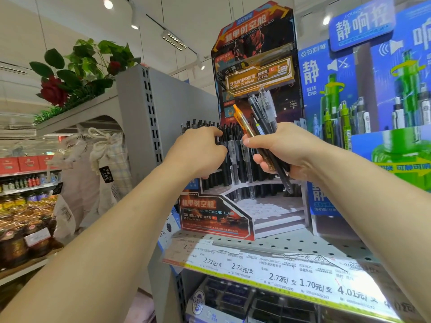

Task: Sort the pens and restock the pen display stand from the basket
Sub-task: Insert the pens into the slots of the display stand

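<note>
A red and black cardboard pen display stand (217,217) stands on a perforated shelf, its upper tiers packed with black pens (233,145). My right hand (286,152) grips a bunch of pens (261,117) in front of the stand: one orange pen, several black and clear ones, tips pointing down. My left hand (200,152) rests on the tops of the black pens at the stand's left side, fingers curled over them. The basket is not in view.
A blue and green pen display (363,94) stands right beside the stand. The shelf (279,243) carries price labels (291,278) along its front edge. A grey shelf end panel (144,117) rises at left, with hanging bags (102,159) and bottles beyond. Boxed stock lies on the shelf below.
</note>
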`<act>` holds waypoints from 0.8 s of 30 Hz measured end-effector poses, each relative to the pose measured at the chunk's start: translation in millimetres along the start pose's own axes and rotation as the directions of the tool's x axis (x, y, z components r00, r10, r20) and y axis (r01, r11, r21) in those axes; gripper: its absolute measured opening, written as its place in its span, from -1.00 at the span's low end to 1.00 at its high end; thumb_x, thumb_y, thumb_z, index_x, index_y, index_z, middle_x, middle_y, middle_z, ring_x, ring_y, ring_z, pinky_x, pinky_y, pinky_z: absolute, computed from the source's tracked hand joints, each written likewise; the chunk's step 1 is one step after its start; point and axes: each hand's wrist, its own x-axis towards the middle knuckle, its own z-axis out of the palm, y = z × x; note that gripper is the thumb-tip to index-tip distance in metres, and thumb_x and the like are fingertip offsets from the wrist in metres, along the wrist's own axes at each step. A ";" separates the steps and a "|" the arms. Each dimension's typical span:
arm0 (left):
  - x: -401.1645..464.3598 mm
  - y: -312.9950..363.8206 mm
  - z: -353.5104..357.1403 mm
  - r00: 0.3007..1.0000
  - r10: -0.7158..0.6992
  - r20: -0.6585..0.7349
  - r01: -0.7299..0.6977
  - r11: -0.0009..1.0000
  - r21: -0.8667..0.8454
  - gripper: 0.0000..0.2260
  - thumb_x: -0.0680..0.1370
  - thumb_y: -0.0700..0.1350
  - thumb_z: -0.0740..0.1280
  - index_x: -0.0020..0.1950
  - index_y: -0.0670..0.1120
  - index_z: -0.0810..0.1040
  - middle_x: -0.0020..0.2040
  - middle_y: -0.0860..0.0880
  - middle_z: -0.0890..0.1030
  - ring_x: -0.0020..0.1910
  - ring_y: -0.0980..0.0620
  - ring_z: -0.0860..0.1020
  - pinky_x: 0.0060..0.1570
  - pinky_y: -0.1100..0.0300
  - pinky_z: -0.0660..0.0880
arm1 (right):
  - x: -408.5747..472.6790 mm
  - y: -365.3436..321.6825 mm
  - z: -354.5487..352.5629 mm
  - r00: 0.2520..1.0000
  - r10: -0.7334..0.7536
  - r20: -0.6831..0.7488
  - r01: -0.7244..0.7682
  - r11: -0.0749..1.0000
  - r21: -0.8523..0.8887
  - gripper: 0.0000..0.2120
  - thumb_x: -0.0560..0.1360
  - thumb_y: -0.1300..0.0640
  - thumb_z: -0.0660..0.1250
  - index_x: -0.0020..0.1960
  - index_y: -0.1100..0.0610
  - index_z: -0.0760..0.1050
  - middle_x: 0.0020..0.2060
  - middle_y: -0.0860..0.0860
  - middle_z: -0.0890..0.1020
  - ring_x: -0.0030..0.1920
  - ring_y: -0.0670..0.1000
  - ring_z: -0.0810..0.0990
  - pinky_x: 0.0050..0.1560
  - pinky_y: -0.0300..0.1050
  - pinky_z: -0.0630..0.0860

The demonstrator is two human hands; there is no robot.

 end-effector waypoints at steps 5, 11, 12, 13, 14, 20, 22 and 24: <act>0.8 3.6 2.4 0.983 -0.175 -0.047 0.112 0.792 -0.601 -0.57 0.60 -0.06 0.27 0.48 0.09 0.37 -0.20 0.01 0.70 -0.47 0.07 0.63 -0.52 0.28 0.49 | 3.7 1.5 -0.9 0.999 -0.002 0.044 0.003 1.000 -0.017 -0.77 0.50 0.14 0.51 0.09 0.21 0.60 -0.44 0.04 0.60 -0.44 -0.05 0.58 -0.43 -0.22 0.53; -2.9 13.0 -0.5 0.987 -0.152 -0.045 0.060 0.623 -0.780 -0.70 0.61 0.01 0.35 0.34 0.11 0.47 -0.07 0.06 0.71 -0.25 0.07 0.71 -0.40 0.27 0.54 | 2.4 1.8 -0.9 0.984 -0.003 0.180 0.019 0.996 -0.085 -0.80 0.50 0.09 0.51 0.07 0.15 0.63 -0.40 0.02 0.60 -0.42 -0.06 0.59 -0.42 -0.22 0.51; -3.4 13.8 0.8 0.985 -0.158 -0.070 0.045 0.626 -0.779 -0.69 0.60 -0.01 0.37 0.33 0.12 0.45 -0.08 0.07 0.71 -0.24 0.08 0.71 -0.38 0.27 0.56 | 2.2 1.8 -0.9 0.981 -0.003 0.192 0.021 0.995 -0.093 -0.80 0.50 0.08 0.51 0.08 0.14 0.64 -0.37 0.02 0.61 -0.40 -0.05 0.61 -0.40 -0.22 0.52; -3.9 14.2 1.6 0.981 -0.171 -0.094 0.032 0.613 -0.789 -0.67 0.59 -0.03 0.39 0.33 0.12 0.42 -0.11 0.06 0.71 -0.24 0.08 0.71 -0.35 0.26 0.58 | 2.2 1.7 -1.0 0.980 -0.006 0.200 0.025 0.995 -0.094 -0.80 0.50 0.06 0.51 0.08 0.11 0.64 -0.37 0.01 0.64 -0.38 -0.05 0.63 -0.38 -0.22 0.53; -3.9 13.9 2.6 0.975 -0.188 -0.119 0.015 0.589 -0.808 -0.63 0.59 -0.06 0.40 0.35 0.13 0.38 -0.13 0.05 0.71 -0.25 0.07 0.71 -0.32 0.24 0.60 | 2.3 1.6 -0.9 0.979 -0.009 0.205 0.028 0.995 -0.091 -0.82 0.51 0.05 0.50 0.07 0.08 0.65 -0.38 -0.02 0.66 -0.36 -0.05 0.66 -0.37 -0.22 0.55; -4.1 6.7 1.9 0.884 -0.303 -0.356 -0.141 0.553 -0.821 -0.65 0.59 -0.13 0.38 0.28 0.11 0.32 -0.23 0.05 0.70 -0.28 0.08 0.70 -0.29 0.26 0.61 | 2.0 0.7 0.7 0.982 0.001 0.189 0.010 0.998 -0.057 -0.85 0.56 0.03 0.45 0.08 0.06 0.64 -0.38 -0.06 0.62 -0.40 -0.06 0.63 -0.42 -0.23 0.52; -3.6 0.9 -2.1 0.834 -0.336 -0.438 -0.195 0.563 -0.803 -0.67 0.59 -0.14 0.38 0.24 0.12 0.33 -0.20 0.02 0.71 -0.27 0.04 0.70 -0.29 0.22 0.62 | 3.2 1.2 -0.6 0.988 -0.007 0.157 0.013 0.999 -0.036 -0.86 0.58 0.08 0.42 0.11 0.10 0.64 -0.30 -0.03 0.54 -0.46 -0.10 0.51 -0.46 -0.25 0.45; -6.0 -5.3 -5.0 0.798 -0.305 -0.519 -0.240 0.629 -0.739 -0.69 0.59 -0.14 0.38 0.17 0.17 0.34 -0.18 0.00 0.70 -0.27 0.05 0.70 -0.29 0.18 0.64 | 4.2 1.7 -1.7 0.992 -0.020 0.124 0.022 1.000 -0.021 -0.87 0.61 0.11 0.38 0.12 0.11 0.63 -0.27 -0.02 0.49 -0.49 -0.12 0.42 -0.48 -0.25 0.38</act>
